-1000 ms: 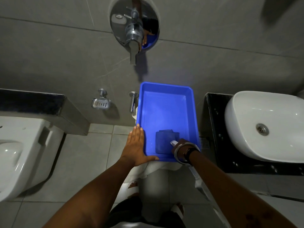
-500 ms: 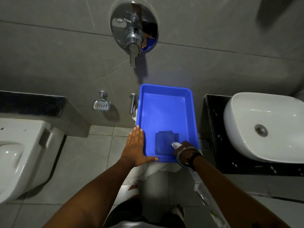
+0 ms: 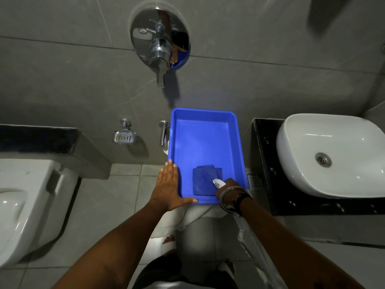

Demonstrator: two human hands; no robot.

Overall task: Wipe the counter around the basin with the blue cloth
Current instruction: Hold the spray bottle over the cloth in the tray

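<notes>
Grey tiled bathroom, dim light, wall w/ a round chrome tap plate (image 3: pixel 160 38) up top. Below it a blue tray (image 3: pixel 239 142) sits on something draped in white cloth (image 3: pixel 187 215), straight in front of me. Blue cloth (image 3: pixel 203 180) lies folded in the tray's near end, flat on the bottom, closer to the right wall than the left.

My left hand (image 3: pixel 168 186) is flat & spread on the tray's near-left corner: fingers run along the left rim, thumb stretched out along the near rim. Holding nothing, just pressing the tray.

My right hand (image 3: pixel 228 185) is down inside the tray at its near-right corner, right beside the cloth's near-right edge, prob touching it. Fingers are curled under & out of sight, so can't tell if they're pinching the cloth yet. A small white bit (image 3: pixel 216 182) sticks up by the knuckles; can't tell what it is. Bangles (image 3: pixel 226 198) & a dark band on that wrist. Clear plastic (image 3: pixel 254 247) hangs under my right forearm.

Right of the tray: black counter (image 3: pixel 264 163) w/ the white basin (image 3: pixel 333 153) on top, drain visible. Counter is well apart from the cloth, tray wall between. Left side: white toilet (image 3: pixel 25 205) under a dark ledge, chrome soap dish (image 3: pixel 124 137) on the wall.
</notes>
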